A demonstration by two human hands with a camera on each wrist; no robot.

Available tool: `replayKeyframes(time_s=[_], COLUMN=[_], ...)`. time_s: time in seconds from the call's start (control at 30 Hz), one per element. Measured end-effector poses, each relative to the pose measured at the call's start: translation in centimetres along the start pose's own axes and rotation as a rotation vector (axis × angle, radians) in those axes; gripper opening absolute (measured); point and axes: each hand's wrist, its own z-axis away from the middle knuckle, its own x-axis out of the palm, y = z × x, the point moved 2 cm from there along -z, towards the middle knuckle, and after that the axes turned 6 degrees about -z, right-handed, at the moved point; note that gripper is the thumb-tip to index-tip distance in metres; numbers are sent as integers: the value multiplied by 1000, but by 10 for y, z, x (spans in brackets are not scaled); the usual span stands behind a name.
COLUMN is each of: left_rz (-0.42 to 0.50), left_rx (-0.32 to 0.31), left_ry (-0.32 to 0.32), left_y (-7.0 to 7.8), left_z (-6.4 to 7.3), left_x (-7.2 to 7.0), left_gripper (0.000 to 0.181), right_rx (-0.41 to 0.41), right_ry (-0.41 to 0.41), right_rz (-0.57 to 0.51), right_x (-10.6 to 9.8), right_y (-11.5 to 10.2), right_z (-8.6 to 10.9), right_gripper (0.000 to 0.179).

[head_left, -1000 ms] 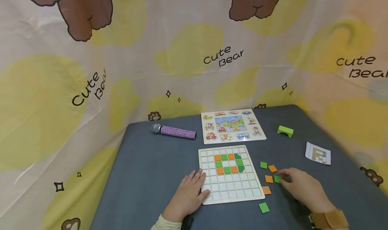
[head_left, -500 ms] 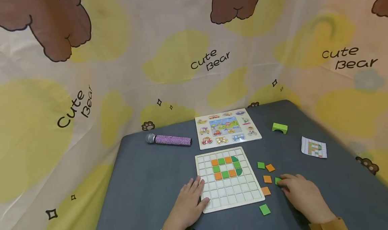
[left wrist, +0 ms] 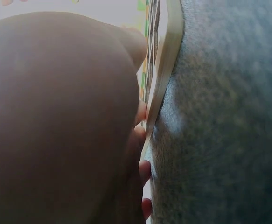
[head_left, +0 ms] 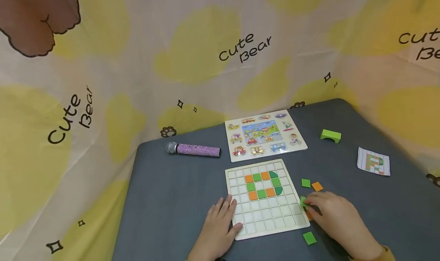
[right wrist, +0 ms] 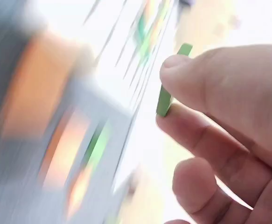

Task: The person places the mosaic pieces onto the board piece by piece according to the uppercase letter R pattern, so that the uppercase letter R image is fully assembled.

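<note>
Between the thumb and a finger of my right hand (head_left: 340, 217) a green square tile (right wrist: 163, 100) is pinched, raised off the table. In the head view this hand is at the right edge of the white grid board (head_left: 262, 215). Orange, green and dark green tiles form a ring with a rounded right side in the board's upper part. My left hand (head_left: 217, 228) rests at the board's left edge, fingers extended and thumb on the lower left corner. The left wrist view shows its fingertips (left wrist: 145, 170) along the wooden edge.
Loose tiles lie right of the board: a green one (head_left: 306, 183), an orange one (head_left: 317, 186), and another green one (head_left: 309, 238) nearer me. Behind are a vehicle puzzle (head_left: 237, 117), a purple microphone (head_left: 198, 150), a green arch block (head_left: 331, 135) and a pattern card (head_left: 374, 161).
My right hand has picked up the green tile from the table and moved left to the board's edge with it. My left hand stays at the board. The head view has shifted.
</note>
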Motion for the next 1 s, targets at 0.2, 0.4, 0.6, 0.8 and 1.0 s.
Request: replayKeyframes(time_s=[0.2, 0.4, 0.6, 0.8, 1.0], left_rz=[-28, -57, -86, -90, -49], left_rx=[-6, -19, -6, 5, -13], left_ry=[18, 18, 38, 71, 22], left_y=[3, 6, 7, 3, 3], left_z=[3, 2, 0, 0, 1], left_x=[-7, -5, -2, 4, -1], left_gripper=[69, 70, 70, 71, 71], right_rx=[-272, -354, -368, -320, -101], right_ry=[-93, -179, -185, -253, -200], right_rz=[-42, 13, 2, 5, -64], right_x=[35, 66, 73, 61, 29], right_y=[-55, -71, -72, -69, -43], right_z=[-41, -61, -64, -60, -39], right_gripper=[16, 13, 10, 17, 17])
